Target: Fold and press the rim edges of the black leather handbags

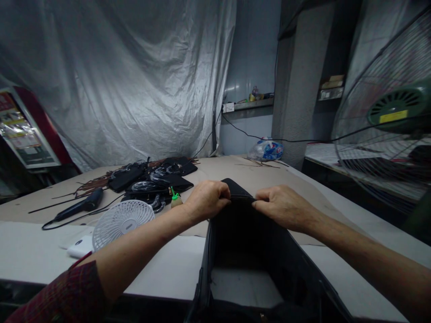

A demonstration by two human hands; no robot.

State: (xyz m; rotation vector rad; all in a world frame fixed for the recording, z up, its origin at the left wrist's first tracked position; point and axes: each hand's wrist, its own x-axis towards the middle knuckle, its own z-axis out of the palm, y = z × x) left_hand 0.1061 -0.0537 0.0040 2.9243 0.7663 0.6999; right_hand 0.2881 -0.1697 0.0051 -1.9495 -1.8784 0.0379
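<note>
Head camera, single view.
Looks forward and down from near side of black bag (pixel 242 224), close above it.

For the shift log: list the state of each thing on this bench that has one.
black bag: open, far edge held.
left hand: shut on black bag's edge.
right hand: shut on black bag's edge.
small white fan: tilted; spinning cannot be told.
green-capped bottle: upright, capped.
black dryer: lying flat, untouched.

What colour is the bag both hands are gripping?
Black. The bag shows best in the head view.
</note>
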